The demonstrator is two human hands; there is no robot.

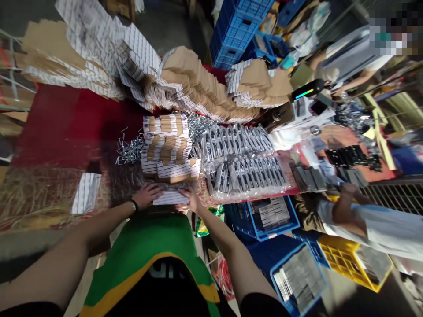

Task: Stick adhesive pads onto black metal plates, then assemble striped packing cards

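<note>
Head view: left hand [147, 196] and right hand [190, 198] lie open-fingered on a striped packet [170, 198]; one bump could topple the card stack [168, 147] ahead

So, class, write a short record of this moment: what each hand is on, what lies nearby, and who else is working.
Left hand: on the left end of a white striped card packet; dark band at the wrist
Right hand: on the same packet's right end
Nearby: stack of striped packets with tan backs; pile of wire clips
Further right: clear bags of packaged items; blue crate
Co-worker: arm at the right, white sleeve
</note>
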